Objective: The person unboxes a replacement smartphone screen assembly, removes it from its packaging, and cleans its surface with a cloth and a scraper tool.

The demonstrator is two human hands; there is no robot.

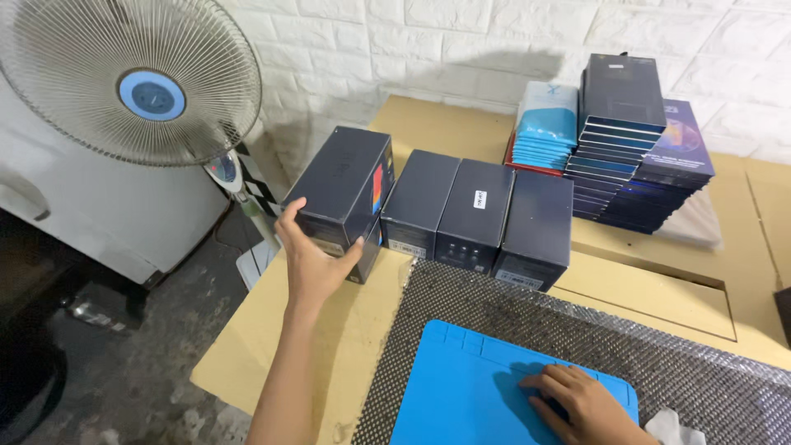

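Observation:
My left hand [311, 255] grips the near end of a dark rectangular box [342, 194], the leftmost and tallest in a row of dark boxes; thumb and fingers wrap its front face. To its right stand three more dark boxes [476, 214] side by side. My right hand [581, 404] rests flat on a blue silicone work mat [470, 387] at the lower right, fingers curled down, holding nothing. The blue mat lies on a black woven sheet [503, 301] spread over the cardboard-covered table [272, 338].
Stacks of thin flat packages [618, 140] in dark and light blue stand at the back right near the white brick wall. A standing fan [136, 78] rises at the left, beyond the table edge. A white crumpled cloth [671, 428] lies beside my right hand.

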